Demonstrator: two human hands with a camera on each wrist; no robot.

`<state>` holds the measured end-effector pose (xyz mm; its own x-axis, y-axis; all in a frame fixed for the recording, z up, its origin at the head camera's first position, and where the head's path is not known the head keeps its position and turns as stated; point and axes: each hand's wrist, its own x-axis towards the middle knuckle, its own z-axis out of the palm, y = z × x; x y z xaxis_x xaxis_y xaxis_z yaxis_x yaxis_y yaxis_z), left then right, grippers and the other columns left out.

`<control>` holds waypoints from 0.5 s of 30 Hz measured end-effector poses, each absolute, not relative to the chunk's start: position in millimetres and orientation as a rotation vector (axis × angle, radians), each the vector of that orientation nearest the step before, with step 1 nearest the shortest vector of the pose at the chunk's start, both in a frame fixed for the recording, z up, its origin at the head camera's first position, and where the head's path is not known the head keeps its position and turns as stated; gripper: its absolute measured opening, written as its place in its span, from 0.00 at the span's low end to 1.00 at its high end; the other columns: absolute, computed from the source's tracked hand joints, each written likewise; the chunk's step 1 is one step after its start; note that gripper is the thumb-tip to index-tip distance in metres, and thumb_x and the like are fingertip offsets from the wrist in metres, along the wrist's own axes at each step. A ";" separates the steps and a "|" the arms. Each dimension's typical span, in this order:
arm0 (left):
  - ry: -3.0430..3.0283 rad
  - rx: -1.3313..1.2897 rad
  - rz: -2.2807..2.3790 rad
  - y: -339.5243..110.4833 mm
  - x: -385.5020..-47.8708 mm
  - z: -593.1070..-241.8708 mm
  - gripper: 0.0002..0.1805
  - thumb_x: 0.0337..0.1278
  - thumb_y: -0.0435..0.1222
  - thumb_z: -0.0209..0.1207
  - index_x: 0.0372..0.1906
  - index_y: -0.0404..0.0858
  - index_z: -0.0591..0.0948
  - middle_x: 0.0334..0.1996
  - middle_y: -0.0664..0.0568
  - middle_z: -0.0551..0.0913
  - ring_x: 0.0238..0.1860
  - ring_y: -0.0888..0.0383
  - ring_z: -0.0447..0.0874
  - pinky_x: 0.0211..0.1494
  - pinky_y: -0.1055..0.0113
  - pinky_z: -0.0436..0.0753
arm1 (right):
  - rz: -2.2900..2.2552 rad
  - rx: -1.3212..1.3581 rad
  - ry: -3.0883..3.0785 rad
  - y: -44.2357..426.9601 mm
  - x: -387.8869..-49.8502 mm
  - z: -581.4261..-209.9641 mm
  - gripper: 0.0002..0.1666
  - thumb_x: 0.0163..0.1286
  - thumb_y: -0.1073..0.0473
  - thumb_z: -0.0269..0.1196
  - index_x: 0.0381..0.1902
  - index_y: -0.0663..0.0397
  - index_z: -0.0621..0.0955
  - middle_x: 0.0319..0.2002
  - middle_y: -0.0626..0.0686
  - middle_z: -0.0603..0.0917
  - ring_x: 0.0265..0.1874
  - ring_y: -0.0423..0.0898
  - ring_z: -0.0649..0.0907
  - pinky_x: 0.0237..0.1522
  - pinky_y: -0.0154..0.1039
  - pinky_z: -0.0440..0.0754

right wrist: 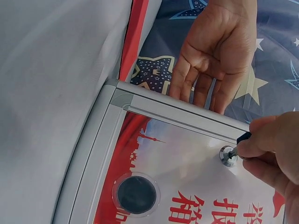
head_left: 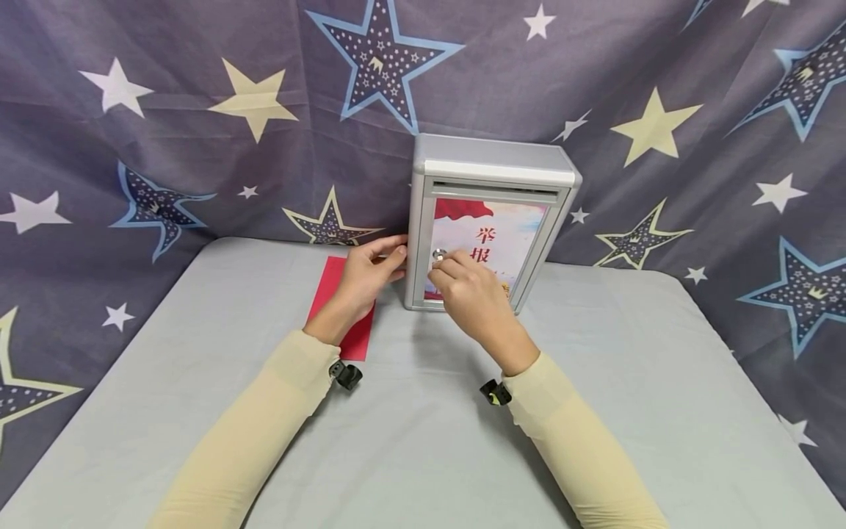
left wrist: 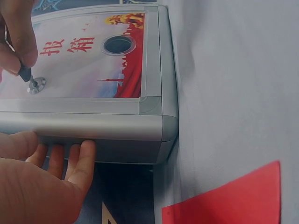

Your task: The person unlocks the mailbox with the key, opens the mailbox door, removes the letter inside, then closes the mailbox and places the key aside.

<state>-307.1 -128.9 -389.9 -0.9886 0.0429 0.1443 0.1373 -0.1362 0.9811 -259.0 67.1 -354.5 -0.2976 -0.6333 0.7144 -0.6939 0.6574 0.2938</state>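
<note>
A silver metal report box (head_left: 496, 158) with a slot near its top stands upright on the table, its printed front facing me. My right hand (head_left: 476, 294) pinches a dark-headed key (right wrist: 243, 137) at the round lock (right wrist: 228, 156) on the box's front. In the left wrist view the key's shaft meets the lock (left wrist: 36, 85). My left hand (head_left: 366, 275) rests its straight fingers against the box's left side. Beneath the left forearm lies a red envelope-like sheet (head_left: 358, 339), partly covered by it.
The table (head_left: 410, 441) has a pale grey cloth. A dark star-patterned curtain (head_left: 264, 169) hangs right behind the box and along the sides. A round dark window (right wrist: 136, 194) sits low on the box's front.
</note>
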 end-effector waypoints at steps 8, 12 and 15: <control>-2.034 -0.207 -2.316 -129.2 -306.3 -389.8 0.20 0.72 0.33 0.61 0.65 0.33 0.80 0.47 0.47 0.82 0.42 0.60 0.87 0.59 0.52 0.85 | 0.078 1.031 -2.036 67.2 -256.3 -353.4 0.08 0.65 0.77 0.66 0.36 0.63 0.89 0.38 0.55 0.90 0.41 0.50 0.84 0.51 0.37 0.86; -2.032 -0.208 -2.313 -129.3 -306.6 -389.3 0.20 0.73 0.32 0.61 0.65 0.32 0.80 0.46 0.47 0.82 0.42 0.61 0.87 0.60 0.50 0.85 | 0.071 1.026 -2.043 67.2 -255.8 -352.9 0.09 0.65 0.77 0.65 0.37 0.63 0.89 0.38 0.55 0.90 0.41 0.50 0.84 0.51 0.37 0.86; -2.029 -0.204 -2.317 -129.3 -307.3 -389.5 0.20 0.73 0.32 0.61 0.65 0.32 0.80 0.46 0.48 0.82 0.41 0.61 0.86 0.60 0.50 0.85 | 0.062 1.029 -2.040 66.5 -254.3 -351.9 0.08 0.66 0.76 0.66 0.36 0.63 0.89 0.36 0.54 0.89 0.41 0.50 0.84 0.49 0.36 0.86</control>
<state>-307.3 -129.3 -389.5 -0.9897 0.0453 0.1357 0.1285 -0.1350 0.9825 -254.3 66.5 -351.9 -0.3196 -0.6445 0.6946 -0.6858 0.6632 0.2998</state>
